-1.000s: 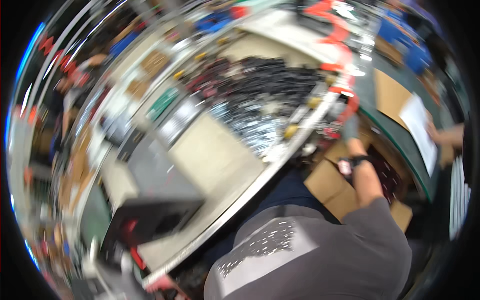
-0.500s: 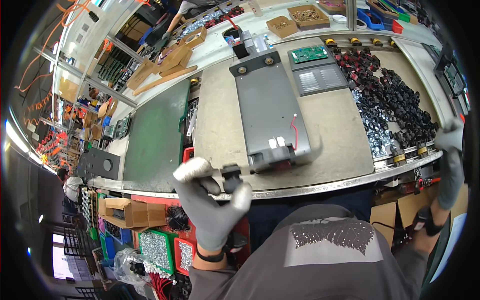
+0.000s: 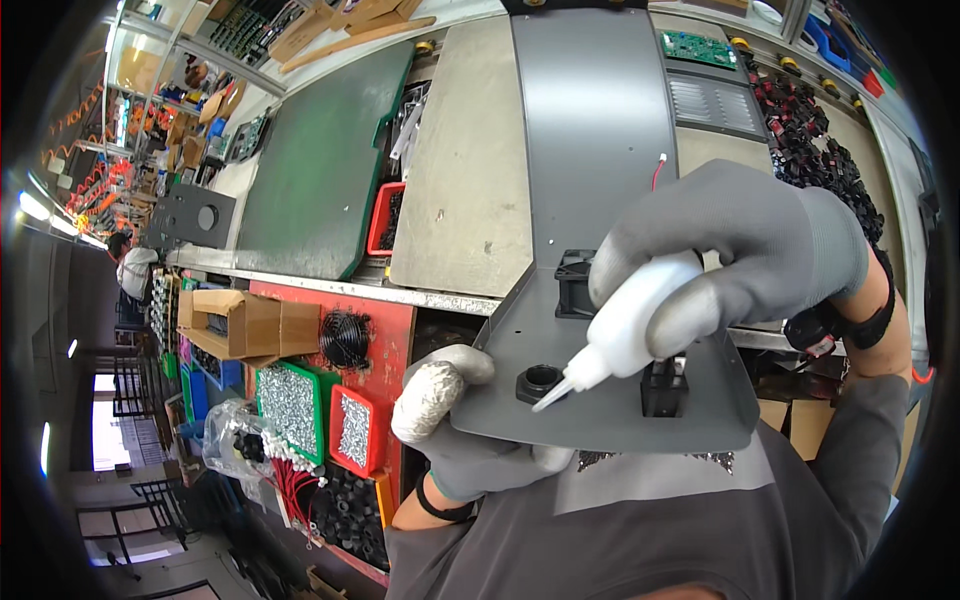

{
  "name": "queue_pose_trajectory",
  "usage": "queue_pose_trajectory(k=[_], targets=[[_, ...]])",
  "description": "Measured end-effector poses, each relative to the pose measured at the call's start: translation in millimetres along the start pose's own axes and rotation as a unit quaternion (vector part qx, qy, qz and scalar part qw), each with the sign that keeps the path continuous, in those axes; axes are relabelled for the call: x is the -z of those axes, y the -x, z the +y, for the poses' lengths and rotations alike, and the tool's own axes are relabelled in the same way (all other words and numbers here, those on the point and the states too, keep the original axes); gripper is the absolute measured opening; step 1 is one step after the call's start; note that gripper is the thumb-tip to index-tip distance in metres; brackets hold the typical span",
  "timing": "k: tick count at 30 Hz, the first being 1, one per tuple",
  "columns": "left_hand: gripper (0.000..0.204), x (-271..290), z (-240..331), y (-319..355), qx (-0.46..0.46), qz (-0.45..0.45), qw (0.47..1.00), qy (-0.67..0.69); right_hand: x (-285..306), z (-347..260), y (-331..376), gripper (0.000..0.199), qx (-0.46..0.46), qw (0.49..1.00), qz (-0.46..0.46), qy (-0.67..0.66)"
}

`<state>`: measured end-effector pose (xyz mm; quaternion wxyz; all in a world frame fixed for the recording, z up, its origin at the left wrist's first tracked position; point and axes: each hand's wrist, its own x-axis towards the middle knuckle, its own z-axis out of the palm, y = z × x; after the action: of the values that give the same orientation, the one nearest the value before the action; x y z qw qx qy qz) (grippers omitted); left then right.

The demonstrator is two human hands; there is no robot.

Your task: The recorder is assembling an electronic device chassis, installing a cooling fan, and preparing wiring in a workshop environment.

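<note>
A long grey metal panel (image 3: pixel 590 130) reaches from the bench over its front edge, its near flange close to my body. My gloved left hand (image 3: pixel 450 445) grips the flange's left corner, thumb on top. In my gloved right hand (image 3: pixel 765 245) is a white squeeze bottle (image 3: pixel 632 318), tilted with its thin nozzle down. The nozzle tip is beside a black round threaded fitting (image 3: pixel 541 379) on the flange; whether they touch I cannot tell. A black rectangular socket (image 3: pixel 573 288) sits behind the fitting and another black rectangular part (image 3: pixel 664 390) to its right.
A green mat (image 3: pixel 310 170) covers the bench at left. Below it are a cardboard box (image 3: pixel 240 325), a green tray of small metal parts (image 3: pixel 290 410) and a red tray (image 3: pixel 355 430). A green circuit board (image 3: pixel 697 49) and piles of black parts (image 3: pixel 845 180) lie at right.
The panel has come toward me, over the bench edge. My left hand has gone from a small black part to the panel's corner. My right hand has moved in from far right with the bottle.
</note>
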<state>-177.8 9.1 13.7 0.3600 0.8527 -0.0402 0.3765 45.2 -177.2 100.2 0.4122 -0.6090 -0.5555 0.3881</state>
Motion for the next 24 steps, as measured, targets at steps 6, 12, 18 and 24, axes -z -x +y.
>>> queue_pose_trajectory(k=[6,12,18,24], targets=[[0.098,-4,-9,17,-0.003,0.027,0.998,0.058,-12,-8,-10,0.040,0.106,0.981,0.015,0.160],[0.099,-6,-8,11,-0.020,0.023,0.997,0.074,-19,-11,0,0.035,0.166,0.931,0.079,0.314],[0.095,-4,-10,18,0.001,0.029,0.999,0.031,-19,-47,-9,0.026,0.174,0.897,0.072,0.401],[0.095,7,0,5,-0.033,-0.066,0.995,-0.072,-29,-49,-9,0.023,0.186,0.851,0.106,0.479]])
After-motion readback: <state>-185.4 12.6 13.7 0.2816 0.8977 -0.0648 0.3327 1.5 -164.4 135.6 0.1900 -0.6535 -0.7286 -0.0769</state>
